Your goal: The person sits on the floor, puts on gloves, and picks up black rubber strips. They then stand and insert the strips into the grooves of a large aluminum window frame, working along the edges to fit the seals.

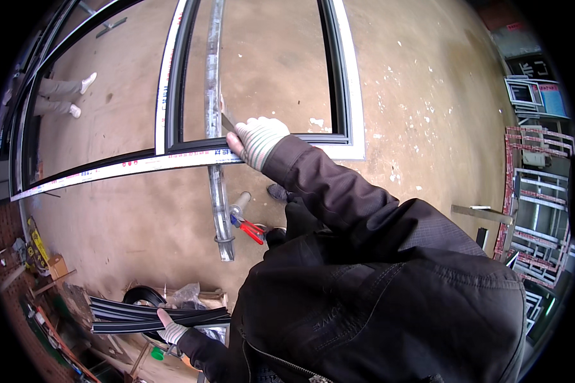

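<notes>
My right hand [260,142], in a striped white glove with bare fingertips, is closed over the near rail of a window frame [300,138]. A thin flat blade [227,122] juts out from its fingers; the rest of that tool is hidden in the hand. The frame is dark on the inside, with white printed film along its outer faces. Low on the left, my left hand [171,329], gloved the same way, grips a bundle of long black profile strips [131,317], thumb on top.
A grey metal bar [220,204] runs beneath the frame, with red-handled pliers [250,231] near its close end. A cluttered bench [118,348] stands lower left. Metal racks [538,210] line the right side. Another person's legs [64,89] show through the frame's left opening.
</notes>
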